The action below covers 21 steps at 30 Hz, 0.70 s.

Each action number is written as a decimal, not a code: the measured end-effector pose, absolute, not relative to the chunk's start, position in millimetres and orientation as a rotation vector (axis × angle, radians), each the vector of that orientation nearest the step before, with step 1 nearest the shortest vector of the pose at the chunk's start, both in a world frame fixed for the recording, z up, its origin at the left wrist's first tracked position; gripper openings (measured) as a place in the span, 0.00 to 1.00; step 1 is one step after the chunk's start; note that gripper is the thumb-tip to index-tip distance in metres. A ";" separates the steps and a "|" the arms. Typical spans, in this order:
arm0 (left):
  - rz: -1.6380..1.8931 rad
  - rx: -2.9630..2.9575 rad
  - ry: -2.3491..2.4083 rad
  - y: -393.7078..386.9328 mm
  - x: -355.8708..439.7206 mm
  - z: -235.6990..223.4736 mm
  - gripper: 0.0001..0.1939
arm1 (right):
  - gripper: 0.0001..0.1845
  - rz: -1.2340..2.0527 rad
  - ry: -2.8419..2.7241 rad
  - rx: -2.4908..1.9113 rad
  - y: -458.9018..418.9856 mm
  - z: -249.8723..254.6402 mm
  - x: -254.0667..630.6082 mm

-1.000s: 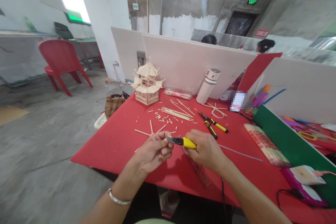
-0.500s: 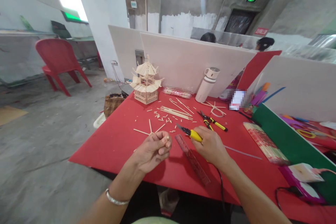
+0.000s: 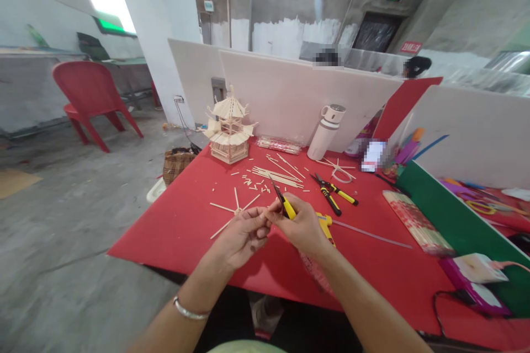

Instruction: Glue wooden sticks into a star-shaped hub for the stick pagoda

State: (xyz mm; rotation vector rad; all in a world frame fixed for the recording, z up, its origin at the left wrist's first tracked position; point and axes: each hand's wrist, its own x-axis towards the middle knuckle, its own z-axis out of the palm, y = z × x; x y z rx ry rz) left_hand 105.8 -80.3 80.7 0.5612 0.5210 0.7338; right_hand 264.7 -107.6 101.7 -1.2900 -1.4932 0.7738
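My right hand [image 3: 304,226] is closed around a yellow utility knife [image 3: 289,207], its dark blade pointing up and away. My left hand [image 3: 248,231] is pinched, its fingertips meeting those of the right; what lies between them is too small and hidden to name. Just beyond the left hand, thin wooden sticks joined in a star shape [image 3: 237,210] lie on the red tabletop [image 3: 174,226]. A yellow glue gun [image 3: 326,223] with a clear glue stick rests right of my right hand. Under the right forearm, a clear ruler [image 3: 315,271] is partly covered.
Loose sticks [image 3: 277,176] and short cut pieces lie mid-table, near yellow-black cutters [image 3: 327,196]. A wooden pagoda model [image 3: 229,132] and a white bottle [image 3: 326,132] stand at the back. Packed sticks [image 3: 416,223] and a power strip [image 3: 480,292] are at right.
My right hand has moved left with the utility knife and now meets my left hand. The blade has swung more upright. The glue gun has come into view, and the ruler is more covered.
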 end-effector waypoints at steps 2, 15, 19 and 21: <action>0.721 0.589 0.527 -79.2 102.0 80.8 0.15 | 0.13 0.926 -1.460 -1.260 -105.8 100.7 267.1; 0.661 0.300 0.471 -67.3 102.1 75.6 0.08 | 0.16 1.071 -1.266 -1.224 -98.5 98.3 258.3; 0.710 0.136 0.588 -67.1 107.2 78.7 0.06 | 0.11 0.757 -1.440 -1.293 -100.7 90.3 257.3; 0.734 0.092 0.634 -67.2 110.4 78.4 0.05 | 0.08 0.590 -1.538 -1.314 -100.6 86.8 257.9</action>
